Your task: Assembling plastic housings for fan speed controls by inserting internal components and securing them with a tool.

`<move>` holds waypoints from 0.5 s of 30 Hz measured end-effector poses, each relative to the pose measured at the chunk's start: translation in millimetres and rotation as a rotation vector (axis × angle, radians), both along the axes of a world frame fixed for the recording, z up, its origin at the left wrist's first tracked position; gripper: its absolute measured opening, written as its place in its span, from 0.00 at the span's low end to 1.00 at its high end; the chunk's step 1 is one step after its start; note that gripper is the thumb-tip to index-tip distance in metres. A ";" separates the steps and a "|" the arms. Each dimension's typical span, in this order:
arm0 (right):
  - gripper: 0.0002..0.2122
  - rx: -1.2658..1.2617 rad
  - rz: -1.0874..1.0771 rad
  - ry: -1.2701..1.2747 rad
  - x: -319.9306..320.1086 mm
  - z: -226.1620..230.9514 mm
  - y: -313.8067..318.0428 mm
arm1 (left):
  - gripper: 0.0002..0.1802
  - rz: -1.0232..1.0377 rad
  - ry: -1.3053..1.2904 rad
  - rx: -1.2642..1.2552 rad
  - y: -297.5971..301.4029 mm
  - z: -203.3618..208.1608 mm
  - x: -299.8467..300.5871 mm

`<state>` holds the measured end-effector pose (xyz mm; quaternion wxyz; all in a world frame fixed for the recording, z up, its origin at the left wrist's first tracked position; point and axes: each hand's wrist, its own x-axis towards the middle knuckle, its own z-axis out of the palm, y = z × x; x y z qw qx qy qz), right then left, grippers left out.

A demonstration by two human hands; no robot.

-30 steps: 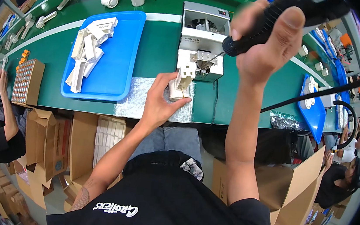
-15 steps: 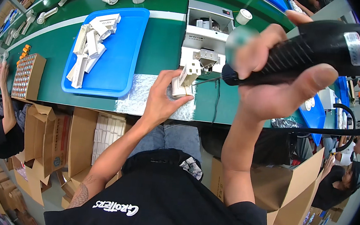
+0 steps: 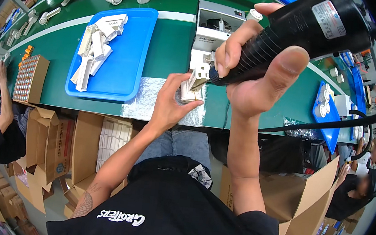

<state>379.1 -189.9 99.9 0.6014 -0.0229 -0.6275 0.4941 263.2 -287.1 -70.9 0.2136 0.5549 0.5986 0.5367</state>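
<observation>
My left hand curls its thumb and fingers round a white plastic piece with a round base and an upright rectangular block, steadying it at the table's near edge. In my right hand is a thick black electric screwdriver, tilted with its nose toward that piece. The tip of the driver meets the piece close to its upright block; the exact contact point is too small to make out. Just beyond both hands stands a grey screw feeder machine, partly covered by my right hand.
A blue tray with several white plastic housings lies to the left. Beyond it sits a carton of small cylinders. At right, a blue tray holds white round parts, and a black cable crosses. Open cartons stand below the table edge.
My right hand has brought the screwdriver leftward, nearer to the white plastic piece, and the driver's body has swung left and up. My left hand stays almost in place.
</observation>
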 end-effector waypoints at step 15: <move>0.39 -0.013 -0.143 -0.017 -13.1 5.3 -27.9 | 0.37 -0.006 -0.009 0.070 -4.1 8.4 1.9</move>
